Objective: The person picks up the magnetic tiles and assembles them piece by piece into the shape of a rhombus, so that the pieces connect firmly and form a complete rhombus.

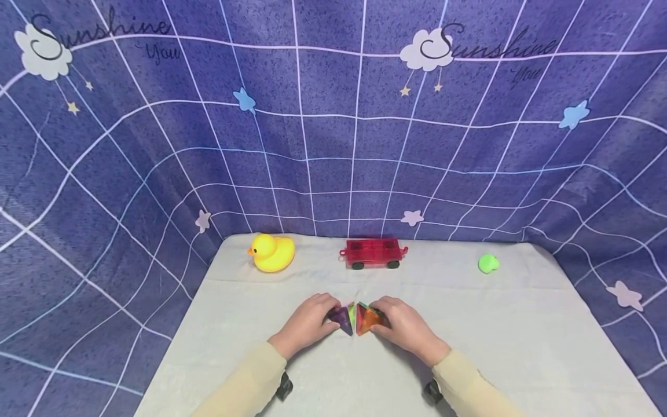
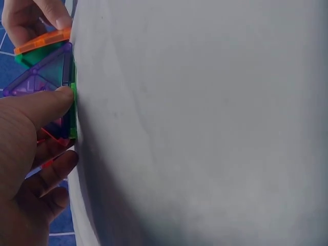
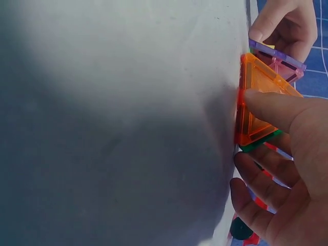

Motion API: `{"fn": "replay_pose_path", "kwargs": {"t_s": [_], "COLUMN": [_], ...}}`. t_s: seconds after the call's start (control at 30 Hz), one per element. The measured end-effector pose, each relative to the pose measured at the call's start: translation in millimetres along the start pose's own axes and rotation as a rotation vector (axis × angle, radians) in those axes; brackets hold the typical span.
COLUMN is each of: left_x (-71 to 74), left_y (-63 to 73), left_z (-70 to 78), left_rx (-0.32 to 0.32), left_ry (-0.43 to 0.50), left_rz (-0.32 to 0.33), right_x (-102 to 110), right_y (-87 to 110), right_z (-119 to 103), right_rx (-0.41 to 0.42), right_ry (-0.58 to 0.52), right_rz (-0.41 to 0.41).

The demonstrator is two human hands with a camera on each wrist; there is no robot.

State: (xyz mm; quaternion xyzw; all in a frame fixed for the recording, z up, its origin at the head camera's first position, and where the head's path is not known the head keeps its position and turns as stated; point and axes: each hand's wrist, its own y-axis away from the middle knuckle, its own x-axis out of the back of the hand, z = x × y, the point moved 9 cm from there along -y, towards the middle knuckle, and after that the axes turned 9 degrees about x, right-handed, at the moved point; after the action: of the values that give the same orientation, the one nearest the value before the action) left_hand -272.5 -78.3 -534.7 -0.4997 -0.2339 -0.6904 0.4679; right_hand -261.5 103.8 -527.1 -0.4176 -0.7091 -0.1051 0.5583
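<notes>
Near the middle of the white-covered table, my left hand (image 1: 306,322) pinches a see-through purple triangular tile (image 1: 341,319) between thumb and fingers. A yellow-green tile (image 1: 352,315) joins it on the inner side, and a pink one (image 3: 285,69) shows behind. My right hand (image 1: 409,328) grips an orange triangular tile (image 1: 369,319), thumb on its near face. Red and green tiles (image 3: 262,140) meet the orange one, forming a small pointed block. The two blocks stand side by side, very close; whether they touch I cannot tell. Fingers partly cover both.
Along the back of the table sit a yellow rubber duck (image 1: 274,253), a red toy wagon (image 1: 373,253) with dark wheels, and a small bright green object (image 1: 488,263). A blue gridded cloth (image 1: 333,139) hangs behind and on both sides.
</notes>
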Motion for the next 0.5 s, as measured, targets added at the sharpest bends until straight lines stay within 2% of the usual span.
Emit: {"fn": "replay_pose_path", "kwargs": {"t_s": [0.3,0.5], "left_x": [-1.1,-3.9], "left_y": [0.7,1.2], "left_z": [3.1,1.2], "left_rx": [0.015,0.028], "left_ry": [0.006,0.000], "left_rz": [0.012,-0.003], "right_x": [1.4,6.6], "right_y": [-1.2,-1.8], "right_z": [-1.1,-5.9], "right_rx": [-0.003,0.004], "right_ry": [-0.004,0.003], "right_rz": [-0.004,0.024]}}
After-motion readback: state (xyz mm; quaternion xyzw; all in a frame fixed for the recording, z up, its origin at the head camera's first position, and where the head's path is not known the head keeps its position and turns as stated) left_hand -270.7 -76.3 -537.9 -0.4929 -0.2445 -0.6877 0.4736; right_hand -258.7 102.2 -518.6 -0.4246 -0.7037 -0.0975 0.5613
